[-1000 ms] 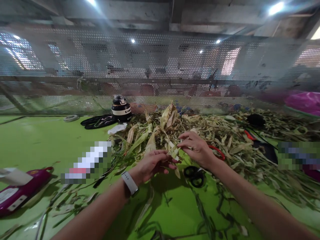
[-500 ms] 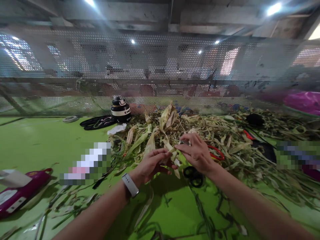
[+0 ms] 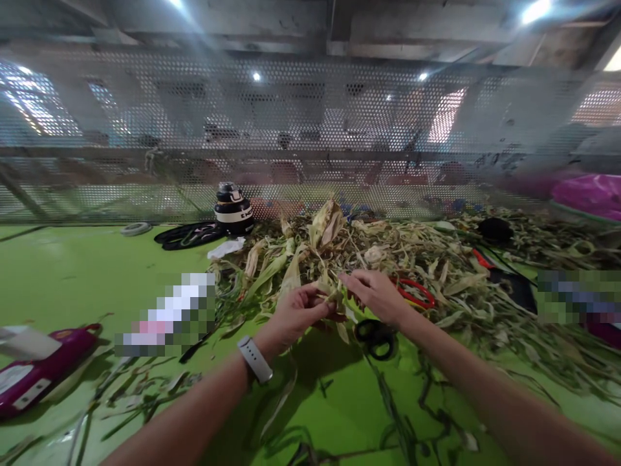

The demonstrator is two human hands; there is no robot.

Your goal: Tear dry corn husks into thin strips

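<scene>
My left hand (image 3: 301, 314), with a pale band on its wrist, pinches a small bunch of yellow-green corn husk (image 3: 342, 331) between thumb and fingers. From the right, my right hand (image 3: 374, 296) reaches to the top of the same husk, its fingertips closed together on it. Exactly what lies between those fingertips is partly hidden. Just below the right hand, black-handled scissors (image 3: 382, 341) lie on the green table (image 3: 310, 395). Behind it is a red loop-shaped handle (image 3: 421, 292), beside the dried husks.
A wide heap of dry husks (image 3: 451, 275) spreads behind the hands and to the right. A black bottle (image 3: 233, 212) stands at the back, before a perforated metal screen (image 3: 310, 149). A purple device (image 3: 43, 369) lies at left. A purple bag (image 3: 589, 197) sits far right.
My left hand has turned over the husk, its thumb now on top. My right hand has shifted slightly down, its fingers drawn closer together at the husk.
</scene>
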